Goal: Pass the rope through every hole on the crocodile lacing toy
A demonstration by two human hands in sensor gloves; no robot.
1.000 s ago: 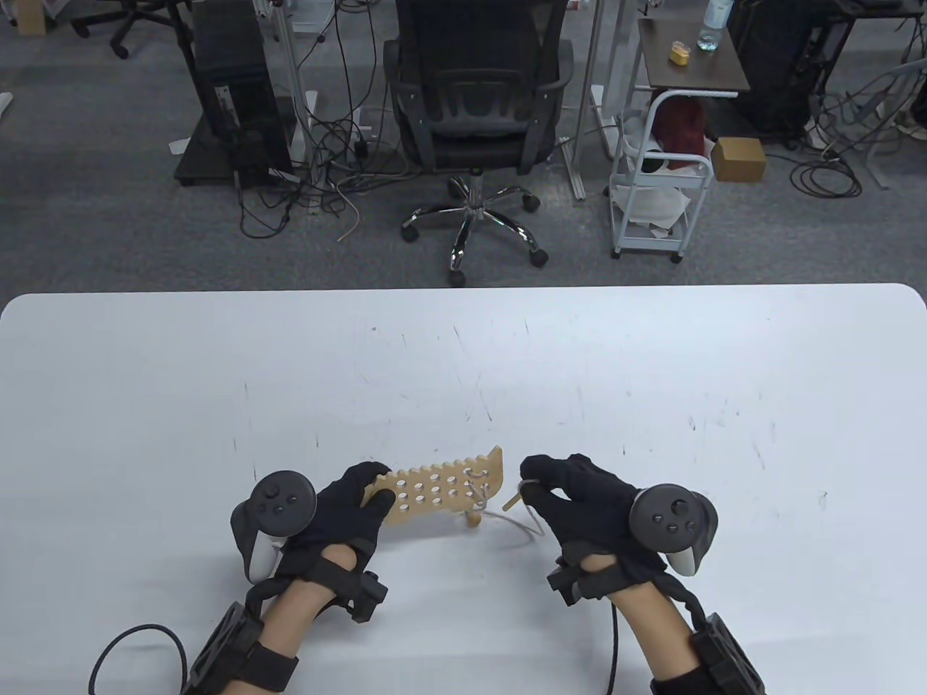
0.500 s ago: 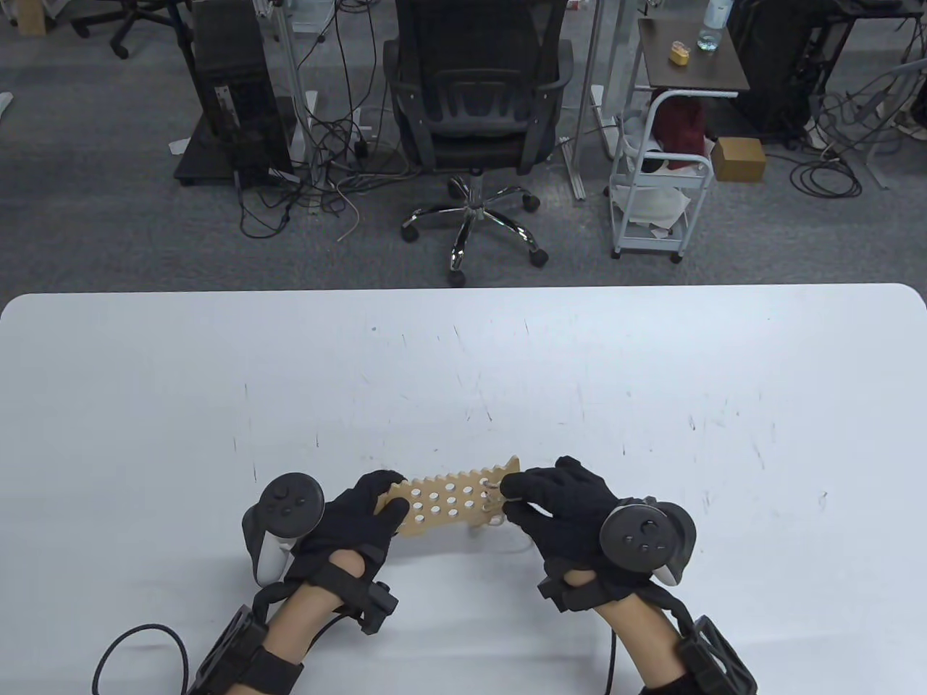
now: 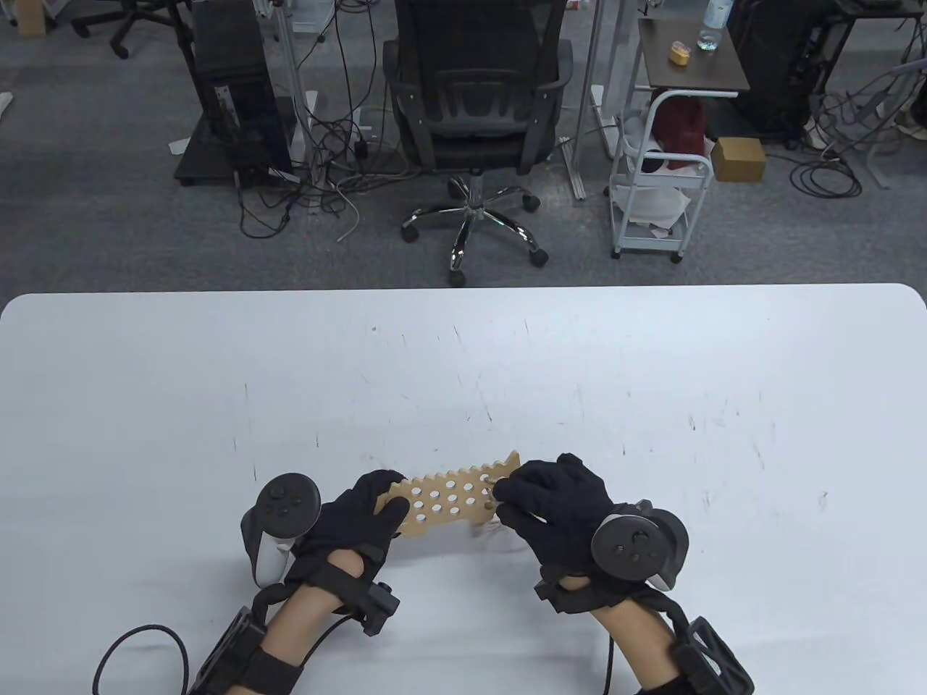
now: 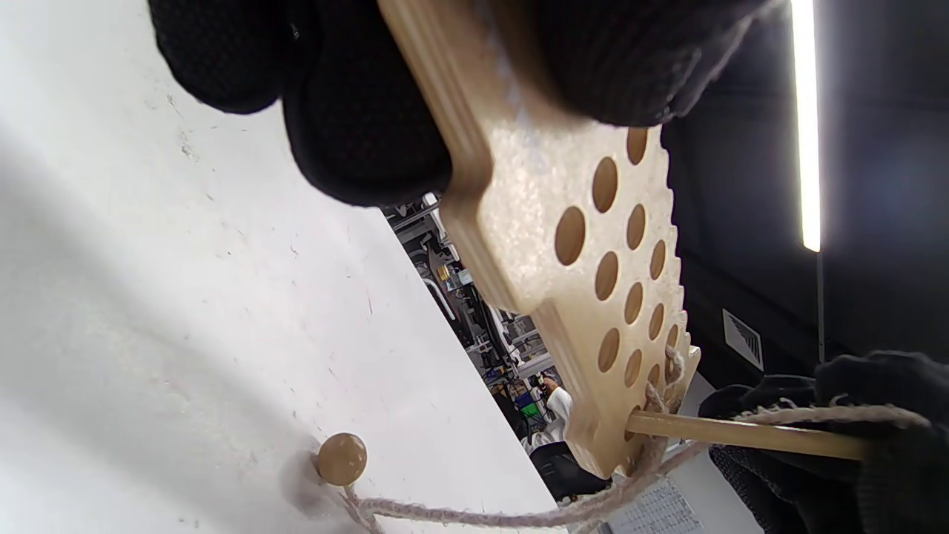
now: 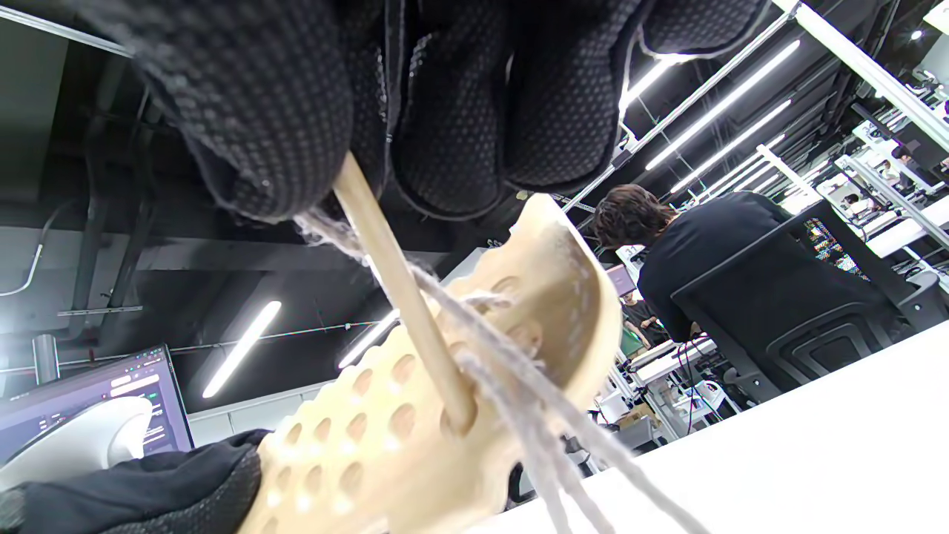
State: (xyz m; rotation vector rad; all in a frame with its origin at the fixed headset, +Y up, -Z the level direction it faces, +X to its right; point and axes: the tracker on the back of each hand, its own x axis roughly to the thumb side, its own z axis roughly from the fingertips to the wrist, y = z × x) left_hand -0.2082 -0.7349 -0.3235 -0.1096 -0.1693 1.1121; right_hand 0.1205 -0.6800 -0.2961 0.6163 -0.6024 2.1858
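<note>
Above the table (image 3: 652, 405), crocodile board (image 3: 449, 498) gripped by left-hand fingers (image 3: 387, 507), right-hand fingers (image 3: 518, 492) pinching wooden needle (image 4: 741, 434).

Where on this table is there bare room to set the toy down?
The table is bare from the far edge down to the hands, and out to both side edges. It is crowded only at the near middle, where the left hand and right hand hold the crocodile board.

Table view high, looking down and outward, both wrist views close, low, tilted upward, all sharing the crocodile board (image 3: 447, 498).
</note>
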